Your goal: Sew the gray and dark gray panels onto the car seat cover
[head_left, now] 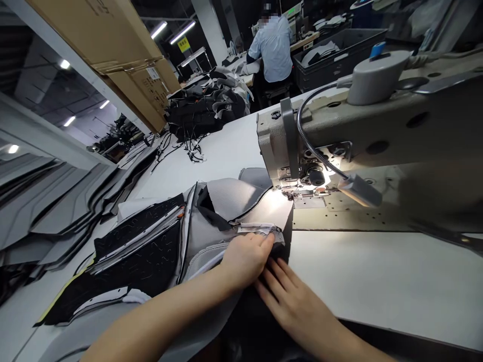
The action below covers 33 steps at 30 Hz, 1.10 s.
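A grey and black sewn fabric cover (226,201) lies on the white table, its far part under the head of a sewing machine (287,151). My left hand (245,256) is closed on the cover's near edge, beside a pale strip (256,228) sewn along it. Just to the right, my right hand (290,296) rests with stretched fingers on the black part of the cover, their tips close to my left hand. The machine's lamp (360,190) lights the fabric around the needle area. The needle itself is too small to make out.
Stacked grey panels (56,201) stand at the left. Cardboard boxes (124,65) and a heap of dark fabric pieces (207,100) with loose cables (194,148) lie beyond the cover. Farther back, a person in a light blue shirt (273,48) sits near a dark bin (339,58).
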Available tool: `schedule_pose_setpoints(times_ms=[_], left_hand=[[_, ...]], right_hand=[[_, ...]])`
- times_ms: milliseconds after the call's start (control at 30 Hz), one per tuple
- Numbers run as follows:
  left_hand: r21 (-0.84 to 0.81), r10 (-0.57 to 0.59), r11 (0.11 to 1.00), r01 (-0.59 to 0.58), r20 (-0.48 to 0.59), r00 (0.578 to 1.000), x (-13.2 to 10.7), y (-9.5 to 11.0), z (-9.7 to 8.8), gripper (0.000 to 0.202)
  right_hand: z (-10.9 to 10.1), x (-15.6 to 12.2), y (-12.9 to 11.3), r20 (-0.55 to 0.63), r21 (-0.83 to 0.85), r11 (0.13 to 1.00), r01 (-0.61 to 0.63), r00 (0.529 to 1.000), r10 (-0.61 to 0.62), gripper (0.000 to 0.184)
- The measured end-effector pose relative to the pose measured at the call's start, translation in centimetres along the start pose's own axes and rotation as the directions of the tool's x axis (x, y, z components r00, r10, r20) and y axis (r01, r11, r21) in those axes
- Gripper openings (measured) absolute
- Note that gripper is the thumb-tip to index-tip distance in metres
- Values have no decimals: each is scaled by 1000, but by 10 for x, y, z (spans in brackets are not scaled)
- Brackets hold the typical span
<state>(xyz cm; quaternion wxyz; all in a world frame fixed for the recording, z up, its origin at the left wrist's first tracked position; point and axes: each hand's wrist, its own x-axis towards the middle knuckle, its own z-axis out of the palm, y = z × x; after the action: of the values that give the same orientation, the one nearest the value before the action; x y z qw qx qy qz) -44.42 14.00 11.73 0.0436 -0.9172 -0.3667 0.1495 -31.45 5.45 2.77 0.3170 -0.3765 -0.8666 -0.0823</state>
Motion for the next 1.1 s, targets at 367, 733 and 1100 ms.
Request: schedule_pose_setpoints(times_ms=[367,733,1100], left_hand=[[-386,192,888,-249,-180,965,17,8,7,30],[-214,240,945,-248,-63,969,50,1,5,16],[-157,227,960,-233,-58,972,89,-11,-7,15]], right_hand=[[-15,-8,15,-78,17,991,131,989,-129,30],[-6,2,36,53,47,996,76,995,-78,43],[-8,10,86,94,5,984,178,979,-178,40]])
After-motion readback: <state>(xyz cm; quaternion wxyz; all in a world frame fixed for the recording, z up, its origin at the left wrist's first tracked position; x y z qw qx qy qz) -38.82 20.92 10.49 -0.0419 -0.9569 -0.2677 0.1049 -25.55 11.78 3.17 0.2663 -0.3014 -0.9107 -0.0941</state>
